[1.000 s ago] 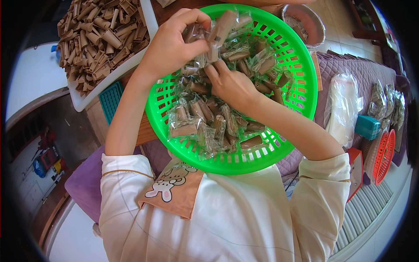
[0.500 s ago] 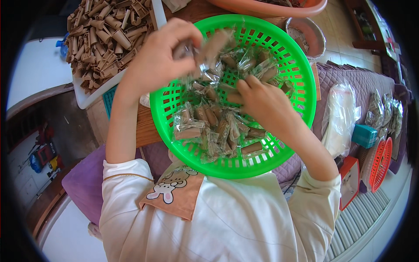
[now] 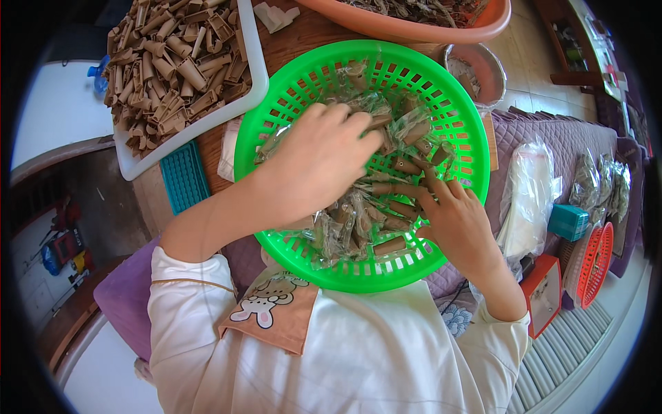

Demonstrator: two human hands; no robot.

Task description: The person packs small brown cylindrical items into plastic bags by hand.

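Note:
A green plastic basket [image 3: 476,138] with slotted sides holds many brown pieces in clear plastic bags [image 3: 352,221]. Over its middle-left, my left hand [image 3: 324,162] lies back up with the fingers curled down among the bags. Its fingertips are hidden, so whatever it grips cannot be made out. At the basket's right side my right hand [image 3: 458,221] reaches in with fingers spread, the tips touching brown pieces [image 3: 407,190] and the thumb apart. One bagged brown piece [image 3: 355,74] lies near the far wall of the basket.
A white tray [image 3: 258,79] heaped with loose brown curved pieces stands far left, beside a teal slotted basket [image 3: 185,179]. An orange basin [image 3: 414,31] and a small pink bowl [image 3: 488,79] are behind. Clear bags [image 3: 529,193] lie on the purple quilted cover to the right.
My left hand has come down from above the far left rim, where it held something blurred, onto the bags. My right hand has drawn back toward the right, its fingers spreading.

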